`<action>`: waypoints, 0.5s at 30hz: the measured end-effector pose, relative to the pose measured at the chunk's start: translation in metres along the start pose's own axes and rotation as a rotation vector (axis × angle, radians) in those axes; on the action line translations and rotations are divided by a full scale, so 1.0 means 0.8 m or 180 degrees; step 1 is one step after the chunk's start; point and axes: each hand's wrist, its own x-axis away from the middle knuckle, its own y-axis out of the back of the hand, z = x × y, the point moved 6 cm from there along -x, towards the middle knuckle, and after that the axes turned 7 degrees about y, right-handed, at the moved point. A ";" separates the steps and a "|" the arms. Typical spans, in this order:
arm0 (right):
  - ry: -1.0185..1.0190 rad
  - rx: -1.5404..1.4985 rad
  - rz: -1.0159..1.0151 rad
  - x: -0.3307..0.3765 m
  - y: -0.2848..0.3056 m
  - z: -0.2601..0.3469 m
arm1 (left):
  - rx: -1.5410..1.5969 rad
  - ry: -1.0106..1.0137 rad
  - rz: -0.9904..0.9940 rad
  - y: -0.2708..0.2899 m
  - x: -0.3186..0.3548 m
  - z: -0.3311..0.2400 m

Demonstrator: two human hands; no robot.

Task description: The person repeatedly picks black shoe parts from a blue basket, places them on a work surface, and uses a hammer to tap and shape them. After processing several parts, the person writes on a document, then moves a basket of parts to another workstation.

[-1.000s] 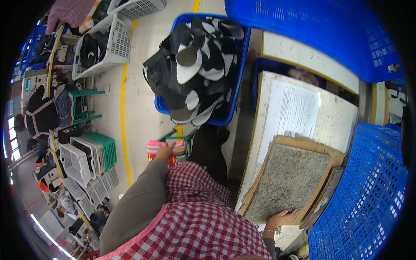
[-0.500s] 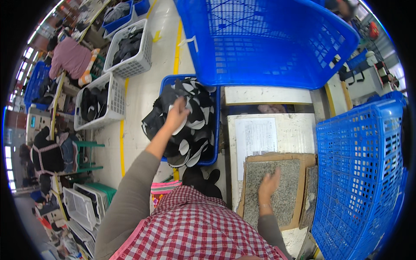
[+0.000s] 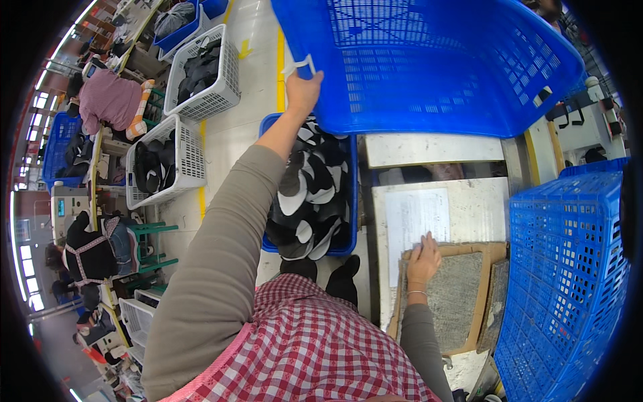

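My left hand is up at the left corner of a large blue plastic crate. Its fingers are curled at the crate's edge, by a white strap tied there; the exact grip is partly hidden. Under that arm, a blue bin is heaped with black and white cut fabric pieces. Over on the right, my right hand lies with fingers stretched out at the top left corner of a cardboard sheet bearing a grey speckled panel. Its fingertips reach the printed paper sheet.
Another blue crate stands on its side along the right. White baskets of dark pieces line the floor on the left, by yellow floor tape. Farther left, people sit at work tables, one in a pink top.
My left hand has left the fabric pieces and moved up to the blue crate's corner. My right hand has shifted up over the cardboard to the paper. The view has moved slightly.
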 end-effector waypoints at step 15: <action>-0.1334 -0.3813 0.0666 -0.071 -0.067 0.181 | 0.1316 0.0470 0.0574 0.296 -0.014 -0.109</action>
